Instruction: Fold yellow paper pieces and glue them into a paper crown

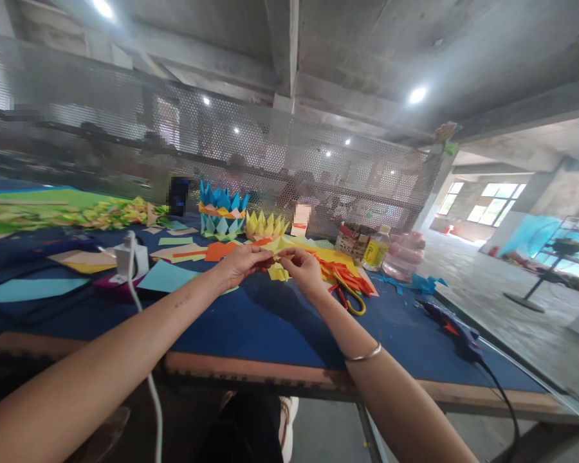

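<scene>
My left hand point(245, 265) and my right hand point(303, 269) meet over the middle of the table, fingertips nearly touching. Both are closed in a pinch on what looks like a small piece of yellow paper, its exact shape mostly covered by the fingers. Just below lies folded yellow paper point(278, 272). Orange paper pieces point(345, 273) are heaped right of my right hand, with yellow-handled scissors point(354, 302) beside them. Behind the hands stand a blue, orange and light-blue pointed paper ring stack point(223, 212) and a yellow one point(266, 226).
A hot glue gun point(451, 328) lies at right, its cord over the edge. A bottle with a yellow label point(376, 249), a pink-tinted jar point(404, 257) and a basket point(352, 238) stand behind. At left are a white plug adapter point(131, 257), blue sheets point(33, 290) and paper scraps point(101, 215).
</scene>
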Available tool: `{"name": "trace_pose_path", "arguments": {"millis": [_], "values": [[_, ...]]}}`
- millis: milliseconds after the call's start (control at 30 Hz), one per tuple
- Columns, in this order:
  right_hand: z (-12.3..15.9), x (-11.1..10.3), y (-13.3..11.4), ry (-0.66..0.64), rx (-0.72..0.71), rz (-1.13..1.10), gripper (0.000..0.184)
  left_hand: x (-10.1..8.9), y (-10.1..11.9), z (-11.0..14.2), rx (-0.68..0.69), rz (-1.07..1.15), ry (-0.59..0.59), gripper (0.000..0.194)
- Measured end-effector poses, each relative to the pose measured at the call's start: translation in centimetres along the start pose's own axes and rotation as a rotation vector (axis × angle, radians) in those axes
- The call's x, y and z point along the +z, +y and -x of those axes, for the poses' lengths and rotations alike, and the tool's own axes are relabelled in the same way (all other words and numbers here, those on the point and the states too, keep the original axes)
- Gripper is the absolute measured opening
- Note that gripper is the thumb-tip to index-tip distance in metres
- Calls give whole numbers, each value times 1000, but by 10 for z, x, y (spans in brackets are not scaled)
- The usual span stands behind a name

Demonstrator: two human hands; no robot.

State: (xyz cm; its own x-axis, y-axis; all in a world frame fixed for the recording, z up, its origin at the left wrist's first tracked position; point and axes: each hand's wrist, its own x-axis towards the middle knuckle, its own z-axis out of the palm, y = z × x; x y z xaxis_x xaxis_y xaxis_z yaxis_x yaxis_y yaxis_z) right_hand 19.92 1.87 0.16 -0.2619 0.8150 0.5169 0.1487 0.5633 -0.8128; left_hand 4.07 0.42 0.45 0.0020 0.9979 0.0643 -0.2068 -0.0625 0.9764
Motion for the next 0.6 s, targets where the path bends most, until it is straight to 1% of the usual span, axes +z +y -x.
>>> {"name": "trace_pose_path", "arguments": {"millis": [67,200,333,433,600], "values": [[1,0,-1,37,7,-11,23,0,-1,-1,21,-33,17,11],[1,1,-2,61,84,-85,40,0,-3,-2,105,-100,11,18],[1,2,-3,96,142,-53,49,0,-5,-3,189,-203,16,24],[1,3,-2,114,156,-41,51,0,-7,-3,209,-217,9,26],[-1,2,2,137,125,-31,44,1,-7,-3,198,-182,-9,26]]}}
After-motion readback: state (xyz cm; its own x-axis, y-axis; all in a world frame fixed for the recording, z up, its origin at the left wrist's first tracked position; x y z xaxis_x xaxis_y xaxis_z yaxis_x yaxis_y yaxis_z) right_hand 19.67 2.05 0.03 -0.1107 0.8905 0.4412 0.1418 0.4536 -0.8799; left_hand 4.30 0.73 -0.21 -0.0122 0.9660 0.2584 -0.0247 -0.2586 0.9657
